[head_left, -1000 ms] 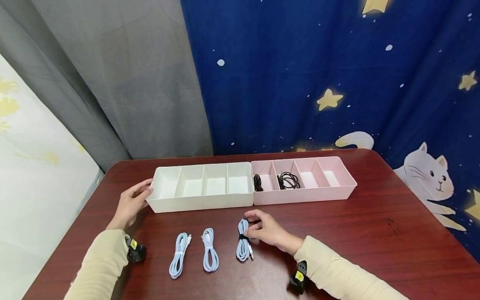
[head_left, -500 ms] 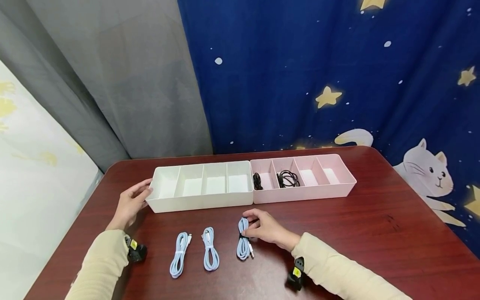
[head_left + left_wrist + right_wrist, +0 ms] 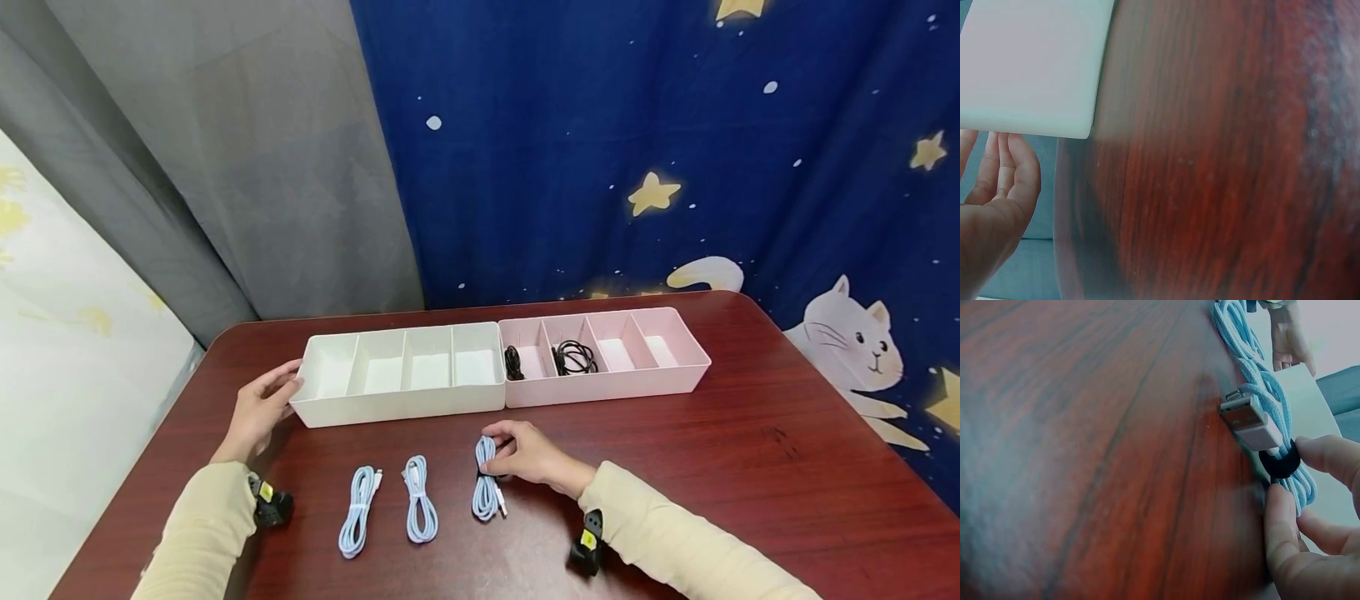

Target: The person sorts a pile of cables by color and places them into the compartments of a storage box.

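My right hand (image 3: 532, 454) pinches a coiled light-blue USB cable (image 3: 485, 497) with fingers and thumb near its black strap (image 3: 1280, 461). Its silver USB plug (image 3: 1249, 420) shows clearly in the right wrist view. The cable lies on the table in front of the boxes. My left hand (image 3: 260, 408) touches the left end of a white divided box (image 3: 401, 406), fingers fairly straight against the end wall in the left wrist view. Two more coiled light-blue cables, one at the left (image 3: 360, 512) and one in the middle (image 3: 420, 500), lie between my hands.
A pink divided box (image 3: 611, 387) adjoins the white box's right end. Black cables sit in its first compartment (image 3: 513, 364) and second compartment (image 3: 576, 358). The reddish-brown wooden table (image 3: 750, 475) ends at a grey curtain (image 3: 300, 167) and a blue starry curtain (image 3: 540, 150).
My right hand has shifted slightly left and closed its fingers on the cable near the strap. My left hand keeps its place at the white box; the view has shifted slightly.
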The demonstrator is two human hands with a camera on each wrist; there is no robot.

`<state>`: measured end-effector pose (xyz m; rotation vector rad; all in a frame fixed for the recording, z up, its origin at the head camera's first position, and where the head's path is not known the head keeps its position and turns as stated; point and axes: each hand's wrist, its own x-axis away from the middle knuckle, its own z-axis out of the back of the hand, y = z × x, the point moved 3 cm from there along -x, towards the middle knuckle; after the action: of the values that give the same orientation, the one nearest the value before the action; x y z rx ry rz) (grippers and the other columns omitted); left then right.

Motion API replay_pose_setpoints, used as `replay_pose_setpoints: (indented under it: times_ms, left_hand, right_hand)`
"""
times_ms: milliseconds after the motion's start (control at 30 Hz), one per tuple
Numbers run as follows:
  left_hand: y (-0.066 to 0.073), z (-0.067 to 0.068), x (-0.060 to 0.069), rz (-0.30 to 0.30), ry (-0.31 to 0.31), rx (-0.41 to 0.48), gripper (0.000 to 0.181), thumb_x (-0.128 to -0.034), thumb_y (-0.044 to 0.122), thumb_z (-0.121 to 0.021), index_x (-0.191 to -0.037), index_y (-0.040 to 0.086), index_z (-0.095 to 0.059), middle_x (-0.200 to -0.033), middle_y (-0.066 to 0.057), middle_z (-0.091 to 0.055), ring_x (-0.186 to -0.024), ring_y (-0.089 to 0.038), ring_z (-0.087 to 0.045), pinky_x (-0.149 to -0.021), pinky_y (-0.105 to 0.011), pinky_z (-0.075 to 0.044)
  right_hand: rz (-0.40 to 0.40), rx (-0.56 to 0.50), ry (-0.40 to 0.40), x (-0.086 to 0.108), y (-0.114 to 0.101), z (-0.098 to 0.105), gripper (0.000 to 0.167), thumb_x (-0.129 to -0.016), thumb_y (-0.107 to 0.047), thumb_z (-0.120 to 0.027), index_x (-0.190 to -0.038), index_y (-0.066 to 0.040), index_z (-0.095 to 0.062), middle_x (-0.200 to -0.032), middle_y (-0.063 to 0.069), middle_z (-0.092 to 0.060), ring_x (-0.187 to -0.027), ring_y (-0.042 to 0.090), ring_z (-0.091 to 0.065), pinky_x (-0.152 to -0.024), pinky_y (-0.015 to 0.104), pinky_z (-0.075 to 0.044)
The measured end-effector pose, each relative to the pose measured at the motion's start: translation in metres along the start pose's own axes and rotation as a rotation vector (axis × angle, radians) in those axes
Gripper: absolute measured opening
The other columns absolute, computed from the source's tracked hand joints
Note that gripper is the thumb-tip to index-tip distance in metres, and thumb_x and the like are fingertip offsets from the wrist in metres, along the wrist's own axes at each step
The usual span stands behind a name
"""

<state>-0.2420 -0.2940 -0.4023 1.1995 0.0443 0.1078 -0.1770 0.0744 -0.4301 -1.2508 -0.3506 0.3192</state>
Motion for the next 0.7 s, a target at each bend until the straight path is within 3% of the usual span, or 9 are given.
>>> replay_pose_setpoints:
  times_ms: [433,700]
  left_hand:
    - [-0.0018,0.0008,0.0013,0.01,0.002,0.026,0.052,-0.0871,0.034,-0.055,-0.132,0.01,-0.043,-0.097,0.011,-0.048,-0.081,0.001,-0.05,-0.066,-0.019,-0.046]
    - [0.0001,0.0007,0.0006,0.015,-0.002,0.027,0.053,-0.0869,0.035,-0.055,-0.133,0.011,-0.042,-0.099,0.01,-0.048,-0.082,0.001,-0.05,-0.066,-0.019,-0.046]
  right_hand:
    - [0.009,0.027,-0.002,0.0018,0.0007,-0.0006,0.043,-0.068,0.0,-0.071,-0.106,0.009,-0.054,-0.087,0.008,-0.053,-0.068,0.011,-0.056,-0.057,0.023,-0.046]
    - [-0.004,-0.023,-0.009,0.0024,-0.0004,0.0008,0.041,-0.07,0.002,-0.068,-0.107,0.01,-0.053,-0.086,0.009,-0.054,-0.068,0.011,-0.056,-0.056,0.028,-0.049]
